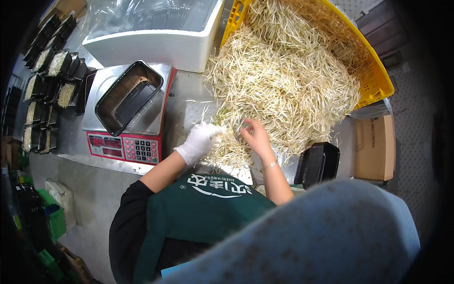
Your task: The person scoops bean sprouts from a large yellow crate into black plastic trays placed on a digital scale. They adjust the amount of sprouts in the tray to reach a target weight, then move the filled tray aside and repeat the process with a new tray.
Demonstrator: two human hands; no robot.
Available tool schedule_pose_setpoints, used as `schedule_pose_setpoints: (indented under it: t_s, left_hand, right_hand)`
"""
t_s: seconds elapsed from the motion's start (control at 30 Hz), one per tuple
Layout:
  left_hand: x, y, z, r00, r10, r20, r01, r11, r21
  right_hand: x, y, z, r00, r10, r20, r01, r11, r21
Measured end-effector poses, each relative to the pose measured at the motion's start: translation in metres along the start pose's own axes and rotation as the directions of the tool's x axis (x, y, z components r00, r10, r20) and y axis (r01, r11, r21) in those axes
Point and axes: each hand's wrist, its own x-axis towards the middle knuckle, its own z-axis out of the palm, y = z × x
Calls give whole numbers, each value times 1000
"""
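Note:
A big heap of bean sprouts (283,85) spills from a tipped yellow plastic crate (381,80) onto the steel table. My left hand (200,140), in a white glove, is at the heap's near left edge, its fingers drawn together around some sprouts. Just right of it, my bare right hand (257,136) touches the near side of the heap with its fingers apart. Left of my hands, a black plastic tray (129,97) with nothing in it lies askew on the steel plate of a red digital scale (122,147).
A white foam box (149,46) with clear plastic stands behind the scale. Stacked black trays, several with sprouts (56,64), line the far left. More black trays (319,163) stand near right, beside a cardboard box (374,147).

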Motion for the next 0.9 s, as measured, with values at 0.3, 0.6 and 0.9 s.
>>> schedule_pose_setpoints:
  t_s: [0.3, 0.6, 0.9]
  left_hand:
    - [-29, 16, -28, 963, 8, -270, 4, 999, 45]
    - [40, -41, 9, 968, -247, 38, 224, 925, 307]
    - [-25, 27, -45, 995, 87, 56, -90, 994, 63]
  right_hand:
    - [4, -20, 54, 943, -234, 236, 280, 941, -188]
    - [-32, 50, -29, 968, -246, -37, 143, 671, -727]
    - [-18, 16, -13, 974, -215, 77, 220, 973, -73]
